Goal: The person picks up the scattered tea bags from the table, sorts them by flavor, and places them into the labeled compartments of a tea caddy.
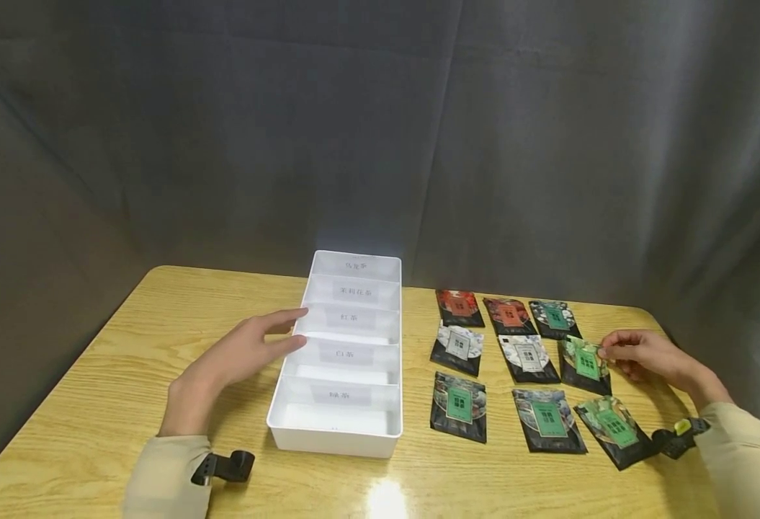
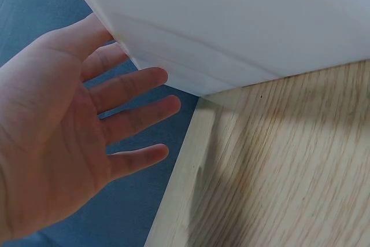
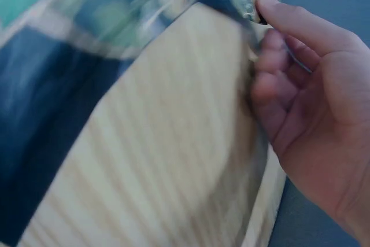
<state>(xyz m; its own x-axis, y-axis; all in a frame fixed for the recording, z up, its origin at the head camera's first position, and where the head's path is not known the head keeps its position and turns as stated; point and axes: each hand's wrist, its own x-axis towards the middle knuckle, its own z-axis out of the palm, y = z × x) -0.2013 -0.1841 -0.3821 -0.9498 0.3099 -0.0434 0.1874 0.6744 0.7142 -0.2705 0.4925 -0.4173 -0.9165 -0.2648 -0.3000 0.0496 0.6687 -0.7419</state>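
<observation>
My left hand (image 1: 240, 349) is at the left side of a white divided box (image 1: 334, 441), fingers spread and relaxed, thumb and a fingertip right at the rim. In the left wrist view the other fingers (image 2: 139, 114) reach out beside the box wall (image 2: 243, 21). On the right, my right hand (image 1: 658, 360) pinches the upper right edge of a black tea packet with a green label (image 1: 583, 366). Its thumb (image 3: 289, 21) lies on the packet's edge in the right wrist view, the other fingers curled beneath.
Around the pinched packet lie several others: red-label ones (image 1: 460, 306) at the back, white-label ones (image 1: 459, 346) in the middle, green-label ones (image 1: 459, 405) in front. The box's compartments carry paper labels (image 1: 354, 292). A dark curtain (image 1: 380, 144) hangs behind the wooden table (image 1: 159, 346).
</observation>
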